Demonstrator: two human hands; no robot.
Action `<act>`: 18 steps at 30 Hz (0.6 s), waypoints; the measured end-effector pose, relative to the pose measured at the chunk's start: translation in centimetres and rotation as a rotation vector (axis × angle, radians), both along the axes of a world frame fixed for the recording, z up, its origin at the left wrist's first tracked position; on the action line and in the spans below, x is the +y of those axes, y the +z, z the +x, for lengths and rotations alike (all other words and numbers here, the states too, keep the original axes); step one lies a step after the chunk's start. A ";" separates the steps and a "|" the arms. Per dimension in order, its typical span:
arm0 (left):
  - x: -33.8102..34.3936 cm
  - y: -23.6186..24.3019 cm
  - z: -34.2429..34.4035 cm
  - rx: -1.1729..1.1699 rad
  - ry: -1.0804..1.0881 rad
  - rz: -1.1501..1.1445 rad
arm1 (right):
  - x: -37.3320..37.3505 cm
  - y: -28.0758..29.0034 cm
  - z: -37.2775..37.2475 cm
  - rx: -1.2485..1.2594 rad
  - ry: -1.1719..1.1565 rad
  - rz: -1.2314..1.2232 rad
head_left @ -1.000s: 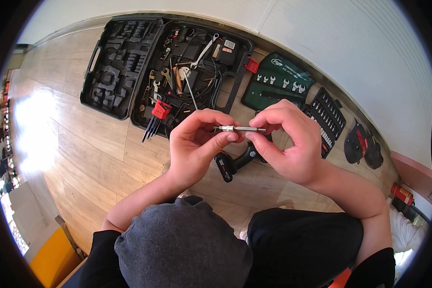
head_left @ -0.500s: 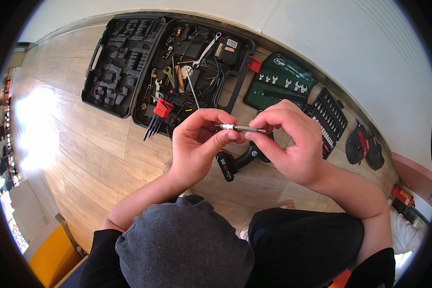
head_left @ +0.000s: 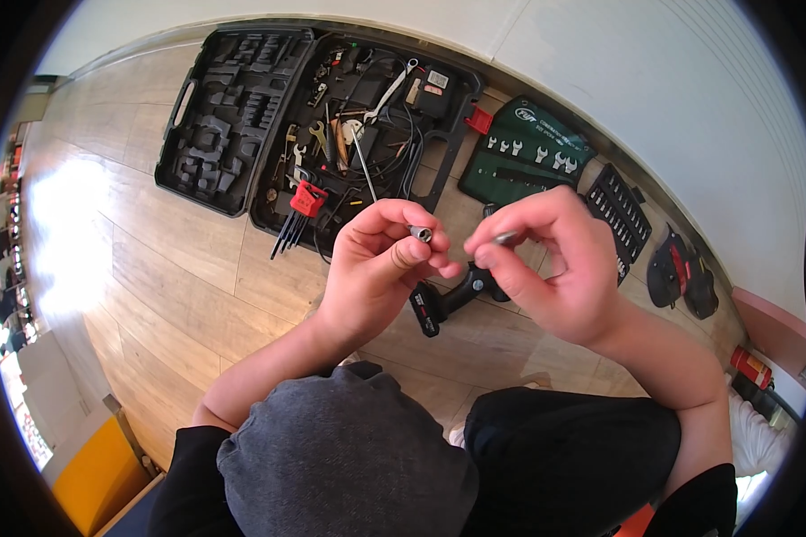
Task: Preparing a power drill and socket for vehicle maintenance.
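My left hand (head_left: pixel 364 270) pinches a short silver bit holder (head_left: pixel 421 234) between thumb and fingers, its round open end facing up at me. Opposite it, my right hand (head_left: pixel 566 270) grips a thin metal screwdriver bit (head_left: pixel 505 238); most of the bit is hidden by the fingers. A small gap separates the two pieces. Beneath my hands a black cordless drill (head_left: pixel 457 297) lies on the floor, partly covered by my right hand.
Beyond my hands lies an open black tool case (head_left: pixel 439 152) of mixed tools, with a red hex key set (head_left: pixel 308 199) at its near edge. Rightward are a green wrench pouch (head_left: pixel 493 182), a black socket set (head_left: pixel 631 210) and a black-and-red item (head_left: pixel 681 268). A wall (head_left: pixel 600 54) runs behind.
The bit has come out of the bit holder. My right hand has moved slightly right with the bit, and the holder now tilts with its opening toward me.
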State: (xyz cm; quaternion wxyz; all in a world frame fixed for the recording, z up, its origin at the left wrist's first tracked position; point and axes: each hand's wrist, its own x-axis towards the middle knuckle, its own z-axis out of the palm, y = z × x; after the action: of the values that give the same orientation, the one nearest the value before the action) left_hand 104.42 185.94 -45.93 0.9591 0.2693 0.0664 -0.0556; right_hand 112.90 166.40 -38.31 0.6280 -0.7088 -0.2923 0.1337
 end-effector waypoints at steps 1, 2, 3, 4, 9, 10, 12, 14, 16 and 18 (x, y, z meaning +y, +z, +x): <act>0.0 -0.2 0.0 -0.025 -0.015 -0.086 | 0.0 0.6 0.4 -0.218 0.091 -0.198; 0.0 -0.3 0.0 -0.025 -0.016 -0.088 | 0.2 1.0 0.7 -0.347 0.106 -0.227; -0.1 -0.3 0.0 -0.040 -0.037 -0.137 | 0.4 1.0 0.6 -0.347 0.105 -0.229; -0.1 -0.3 0.0 -0.055 -0.058 -0.185 | 0.5 1.0 0.4 -0.381 0.080 -0.223; 0.0 -0.1 -0.2 -0.035 -0.068 -0.129 | 1.2 1.1 -0.1 -0.441 0.043 -0.178; 0.0 -0.1 -0.2 -0.031 -0.064 -0.092 | 1.2 1.0 -0.2 -0.448 0.037 -0.177; -0.1 0.0 -0.3 -0.037 -0.049 -0.055 | 1.2 0.9 -0.3 -0.455 0.032 -0.175; -0.1 0.2 -0.3 -0.043 -0.033 -0.019 | 1.1 0.8 -0.2 -0.489 0.039 -0.202; 0.0 0.4 -0.3 -0.066 0.022 0.137 | 0.8 1.1 0.0 -0.520 0.061 -0.226; 0.0 0.9 -0.4 -0.069 0.049 0.242 | 0.8 1.0 0.0 -0.551 0.082 -0.251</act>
State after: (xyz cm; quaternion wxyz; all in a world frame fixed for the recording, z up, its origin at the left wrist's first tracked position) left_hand 104.05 185.95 -45.05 0.9225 0.3830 0.0464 -0.0145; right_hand 112.95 167.24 -37.28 0.4264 -0.7781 -0.4612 -0.0034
